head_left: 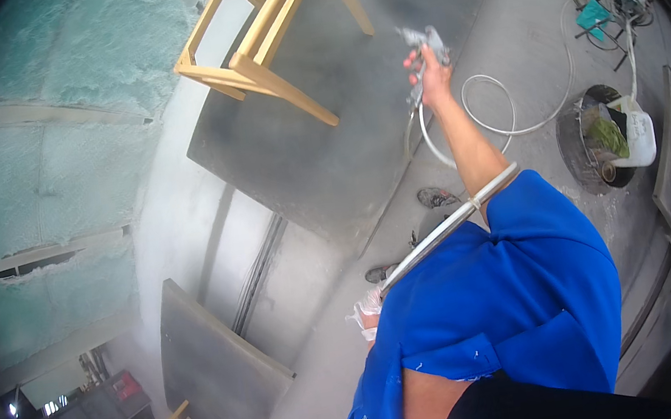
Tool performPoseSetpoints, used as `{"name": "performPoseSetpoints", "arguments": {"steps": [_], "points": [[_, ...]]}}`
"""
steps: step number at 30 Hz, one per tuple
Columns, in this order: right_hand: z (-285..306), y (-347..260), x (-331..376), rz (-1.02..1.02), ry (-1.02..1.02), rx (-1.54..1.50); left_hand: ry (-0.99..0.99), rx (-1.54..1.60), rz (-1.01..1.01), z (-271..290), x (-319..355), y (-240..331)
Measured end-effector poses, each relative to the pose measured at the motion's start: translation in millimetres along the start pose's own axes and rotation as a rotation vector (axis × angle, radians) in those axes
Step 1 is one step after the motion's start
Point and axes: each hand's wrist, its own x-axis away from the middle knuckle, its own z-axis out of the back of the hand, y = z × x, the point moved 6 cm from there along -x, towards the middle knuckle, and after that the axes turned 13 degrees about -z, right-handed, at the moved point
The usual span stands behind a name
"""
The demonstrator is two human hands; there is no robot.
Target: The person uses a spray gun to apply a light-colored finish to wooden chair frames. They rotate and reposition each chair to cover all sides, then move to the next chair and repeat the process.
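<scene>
Two hands share one job here, one steering and one tending the line. At the far left hangs a pale green, crusted wall (pixel 44 147), likely there to catch overspray. Next comes the wooden chair frame (pixel 267 30), lying tipped on a dark grey platform (pixel 318 143), probably so that its legs and underside face the nozzle. Lower down, the left hand (pixel 367 312), in a thin clear glove, is closed around the white hose (pixel 442 233) and holds it up near the chest, seemingly to keep the line off the chair frame and out from underfoot. Further right, the right hand (pixel 429 68) reaches out at arm's length, wrapped around the grip of a metal spray gun (pixel 422 43) aimed toward the chair frame; a faint mist hangs there. The hose loops over the grey floor (pixel 500 40) toward a black bucket (pixel 596 140) and tangled gear at the far right.
</scene>
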Motion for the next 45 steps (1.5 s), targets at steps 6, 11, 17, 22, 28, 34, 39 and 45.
{"name": "performPoseSetpoints", "arguments": {"steps": [6,11,17,22,28,34,39,45], "points": [[-83,-73,129,0.324,-0.259,-0.023,-0.062,0.104,-0.123,49,37,-60],[-129,-63,255,0.785,-0.195,0.908,-0.099,0.190,-0.247,76,52,-93],[-143,31,309,0.958,-0.500,1.871,-0.121,0.197,-0.423,87,23,-136],[-104,121,271,0.468,-0.457,2.051,-0.067,0.216,-0.401,103,16,-172],[-41,212,214,0.108,-0.272,1.783,-0.123,0.291,-0.246,135,25,-209],[-21,247,228,0.073,0.245,1.038,-0.335,0.498,-0.144,170,-11,-237],[-111,234,277,0.308,0.370,0.811,-0.445,0.460,-0.200,220,-40,-297],[-293,264,264,0.328,0.213,0.933,-0.470,0.352,-0.155,306,-54,-387]]}}
